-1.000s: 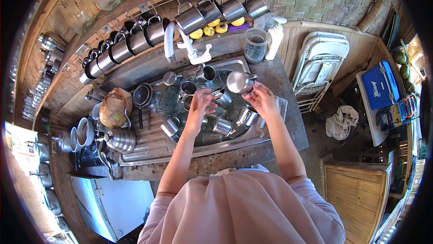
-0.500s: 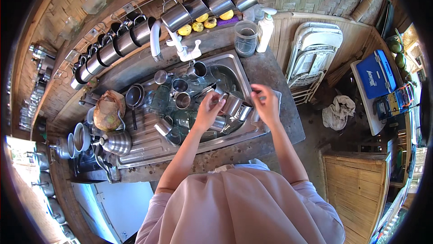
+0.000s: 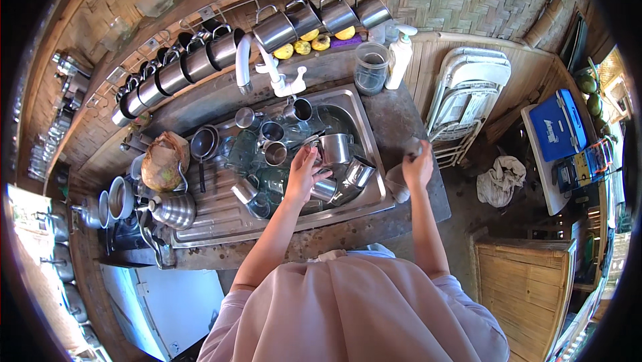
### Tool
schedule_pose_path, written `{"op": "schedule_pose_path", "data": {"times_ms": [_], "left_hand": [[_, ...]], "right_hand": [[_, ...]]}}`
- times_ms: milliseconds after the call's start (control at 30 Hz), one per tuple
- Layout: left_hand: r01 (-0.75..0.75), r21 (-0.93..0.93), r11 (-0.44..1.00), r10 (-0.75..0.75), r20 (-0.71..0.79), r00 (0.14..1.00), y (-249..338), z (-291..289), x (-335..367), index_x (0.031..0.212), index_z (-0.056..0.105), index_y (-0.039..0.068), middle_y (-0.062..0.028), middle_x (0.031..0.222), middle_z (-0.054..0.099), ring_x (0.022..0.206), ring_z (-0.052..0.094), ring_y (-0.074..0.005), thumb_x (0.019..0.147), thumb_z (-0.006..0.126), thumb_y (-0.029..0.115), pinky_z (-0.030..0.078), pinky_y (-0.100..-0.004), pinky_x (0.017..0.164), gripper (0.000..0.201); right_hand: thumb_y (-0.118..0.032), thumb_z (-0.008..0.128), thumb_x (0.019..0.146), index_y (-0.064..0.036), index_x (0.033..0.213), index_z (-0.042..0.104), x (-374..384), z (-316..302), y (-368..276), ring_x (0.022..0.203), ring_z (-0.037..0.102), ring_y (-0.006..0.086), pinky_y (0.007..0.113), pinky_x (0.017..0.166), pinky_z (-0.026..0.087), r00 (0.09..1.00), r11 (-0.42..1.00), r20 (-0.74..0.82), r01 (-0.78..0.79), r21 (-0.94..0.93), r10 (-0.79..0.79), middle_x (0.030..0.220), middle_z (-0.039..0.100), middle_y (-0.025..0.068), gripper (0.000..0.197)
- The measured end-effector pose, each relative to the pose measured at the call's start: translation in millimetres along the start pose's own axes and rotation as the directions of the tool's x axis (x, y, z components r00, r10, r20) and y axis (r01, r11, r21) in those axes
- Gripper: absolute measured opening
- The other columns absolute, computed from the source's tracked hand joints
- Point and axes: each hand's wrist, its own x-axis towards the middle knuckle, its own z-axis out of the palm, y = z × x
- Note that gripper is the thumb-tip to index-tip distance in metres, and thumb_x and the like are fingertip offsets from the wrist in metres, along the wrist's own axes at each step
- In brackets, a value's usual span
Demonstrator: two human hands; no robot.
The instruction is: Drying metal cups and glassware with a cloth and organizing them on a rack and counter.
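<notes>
My left hand (image 3: 304,176) is over the sink, its thumb and fingers closed at the handle of a shiny steel mug (image 3: 336,148). Below that mug, another steel mug (image 3: 360,172) lies tilted in the basin. My right hand (image 3: 418,166) is at the counter by the sink's right rim, closed on a greyish cloth (image 3: 398,183) that shows above and beside its fingers. Several steel mugs and clear glass vessels crowd the sink (image 3: 221,223), among them a mug (image 3: 275,154) close to my left hand.
A white faucet (image 3: 284,82) rises behind the sink, below a rail of hanging steel mugs (image 3: 274,31). At the back right stand a clear plastic jar (image 3: 371,71) and a white pump bottle (image 3: 399,61). On the left are a steel kettle (image 3: 172,210) and a brown husk-like object (image 3: 164,163).
My right hand has moved right, away from the mug, and now grips the cloth beside the sink. My left hand stays over the basin with the mug, which has turned more upright.
</notes>
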Motion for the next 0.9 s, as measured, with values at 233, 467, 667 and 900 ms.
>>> {"op": "schedule_pose_path", "data": {"times_ms": [233, 467, 667, 900], "left_hand": [[-0.031, 0.014, 0.999, 0.030, 0.018, 0.999, -5.6, 13.7, -0.3, 0.102, 0.048, 0.009, -0.0018, 0.098, 0.050, 0.098, 0.056, -0.0208, 0.094, 0.049, 0.022, 0.051, -0.0424, 0.082, 0.015], [-0.271, 0.321, 0.907, 0.251, 0.105, 0.962, -12.3, 46.9, -14.4, 0.102, 0.050, 0.001, -0.0014, 0.094, 0.056, 0.086, 0.054, -0.0069, 0.093, 0.051, 0.015, 0.044, -0.0225, 0.078, 0.016], [-0.380, 0.511, 0.771, 0.339, 0.176, 0.924, 6.3, 53.5, -32.2, 0.098, 0.052, -0.004, -0.0018, 0.089, 0.056, 0.083, 0.050, -0.0044, 0.091, 0.053, 0.010, 0.043, -0.0200, 0.071, 0.015], [-0.344, 0.399, 0.850, 0.337, 0.092, 0.937, -4.8, 45.1, -34.2, 0.110, 0.051, -0.008, -0.0033, 0.092, 0.060, 0.088, 0.051, -0.0054, 0.091, 0.054, 0.012, 0.042, -0.0205, 0.077, 0.027]], "right_hand": [[-0.001, 0.052, 0.075, -0.0061, 0.115, 0.045, 0.5, -47.3, -66.4, 0.088, 0.053, 0.0158, 0.027, 0.078, 0.043, 0.888, 0.598, 0.443, -0.425, 0.679, 0.127, 0.099, 0.056, 0.0093, 0.041], [0.004, 0.048, 0.079, -0.0029, 0.122, 0.046, -30.8, -32.5, -129.5, 0.103, 0.049, 0.0243, 0.032, 0.092, 0.036, 0.916, 0.641, 0.057, 0.233, 0.731, -0.398, 0.111, 0.052, 0.0120, 0.043], [-0.004, 0.052, 0.082, -0.0051, 0.127, 0.042, -37.2, -37.5, -137.3, 0.095, 0.050, 0.0316, 0.039, 0.084, 0.038, 0.879, 0.770, 0.023, 0.405, 0.493, -0.477, 0.102, 0.051, 0.0157, 0.046], [-0.009, 0.067, 0.075, -0.0051, 0.114, 0.049, -47.5, -31.3, -152.8, 0.079, 0.056, 0.0347, 0.038, 0.068, 0.046, 0.841, 0.715, -0.011, 0.467, 0.520, -0.542, 0.090, 0.053, 0.0164, 0.043]]}}
